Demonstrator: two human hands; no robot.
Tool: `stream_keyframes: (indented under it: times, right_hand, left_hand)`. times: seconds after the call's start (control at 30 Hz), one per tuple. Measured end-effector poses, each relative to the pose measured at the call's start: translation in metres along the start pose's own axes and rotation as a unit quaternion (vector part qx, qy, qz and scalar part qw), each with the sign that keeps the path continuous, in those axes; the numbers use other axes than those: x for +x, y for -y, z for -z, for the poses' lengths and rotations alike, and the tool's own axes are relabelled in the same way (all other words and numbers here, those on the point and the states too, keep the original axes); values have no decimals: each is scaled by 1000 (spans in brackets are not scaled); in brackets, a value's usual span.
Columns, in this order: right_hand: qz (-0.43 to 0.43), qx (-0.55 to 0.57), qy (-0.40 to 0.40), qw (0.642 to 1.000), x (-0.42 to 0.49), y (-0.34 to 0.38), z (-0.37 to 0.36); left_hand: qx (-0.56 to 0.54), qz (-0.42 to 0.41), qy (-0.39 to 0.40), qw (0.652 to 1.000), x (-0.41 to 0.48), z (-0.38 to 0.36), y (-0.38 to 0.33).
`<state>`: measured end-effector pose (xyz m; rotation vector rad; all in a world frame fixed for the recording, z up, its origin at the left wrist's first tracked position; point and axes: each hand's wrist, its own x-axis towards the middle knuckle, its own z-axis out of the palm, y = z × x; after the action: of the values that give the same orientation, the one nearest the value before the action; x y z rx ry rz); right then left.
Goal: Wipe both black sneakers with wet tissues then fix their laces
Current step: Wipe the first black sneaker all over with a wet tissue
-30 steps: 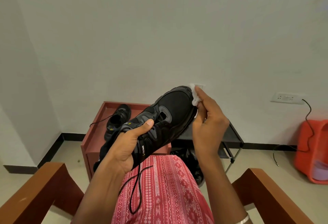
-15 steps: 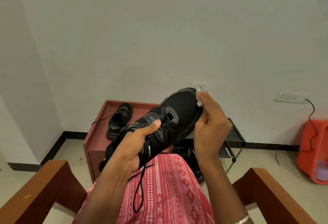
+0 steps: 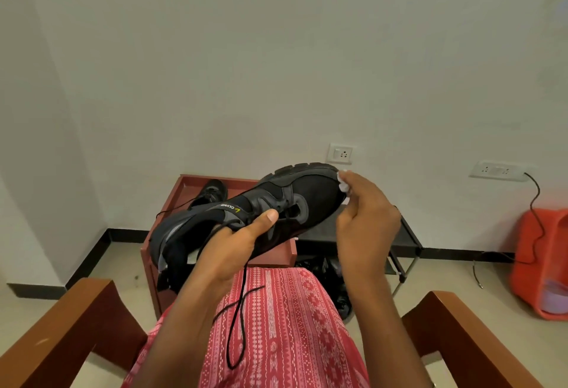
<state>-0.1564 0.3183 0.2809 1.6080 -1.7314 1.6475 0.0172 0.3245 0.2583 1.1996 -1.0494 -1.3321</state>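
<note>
**Black sneaker: wiping under way, laces outstanding**

Black sneaker (image 3: 252, 218) held above lap, gripped at midfoot by left hand (image 3: 236, 243), thumb over the tongue. Right hand (image 3: 365, 218) pinching wet tissue (image 3: 342, 186) against toe edge. Lace (image 3: 238, 320) dangling loose, unfixed. Second sneaker (image 3: 212, 192) on red table (image 3: 276, 260) beyond, lace trailing; whether wiped, cannot tell. Judged early to midway.

Blk sneaker (image 3: 276, 206), white tissue (image 3: 342, 186), maybe damp.

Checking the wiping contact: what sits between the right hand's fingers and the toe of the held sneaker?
A crumpled white tissue, pinched by the right hand against the toe of the sneaker; the head view shows it.
</note>
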Motion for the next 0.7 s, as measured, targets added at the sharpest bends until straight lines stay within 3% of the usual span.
stream_keyframes:
  times: [0.17,0.37,0.57,0.7]
  right_hand:
    - [-44,-14,24,999,1,0,-7]
    - [-6,-67,147,987,20,10,-6]
    - [92,34,138,986,1,-6,-2]
    - [-4,8,85,996,11,-32,1]
  left_hand:
    - [63,-19,18,998,2,0,4]
    - [210,-39,30,976,-4,-8,0]
    - [228,-58,38,971,-5,-8,-3]
    - [197,-52,32,978,-7,-10,-3]
